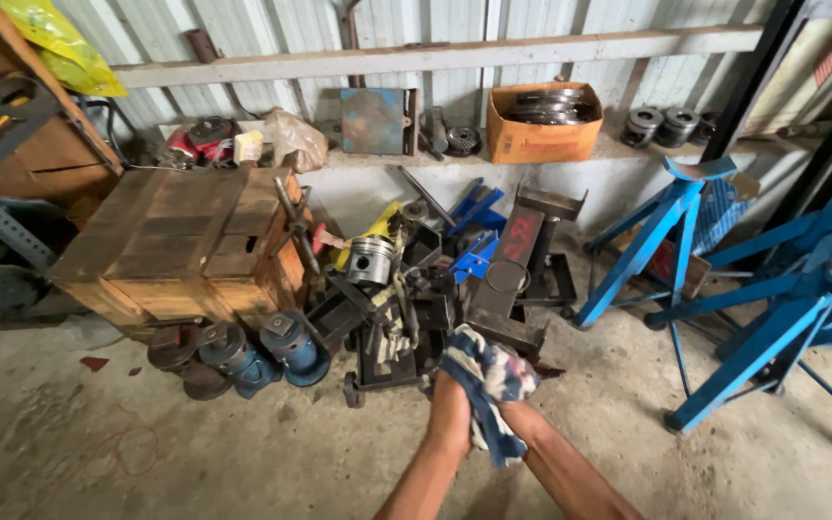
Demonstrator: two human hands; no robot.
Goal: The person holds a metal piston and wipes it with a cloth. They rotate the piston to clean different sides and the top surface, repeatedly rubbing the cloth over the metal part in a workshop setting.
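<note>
At six o'clock, above the concrete floor (195, 453), left hand (452, 409) and right hand (517, 416) are both gripping, fingers closed, a crumpled blue-and-white patterned cloth rag (486, 376).

Just ahead of the two grips, which hold a bunched checked rag (489, 380), a heap of dark metal machine parts (426, 299) blocks the way forward. To the left stand squat blue cylindrical jacks (267, 351) and a wooden crate (180, 246). Right, blue steel stands (724, 289) crowd in. Bare concrete floor (146, 453) lies open near-left.
</note>
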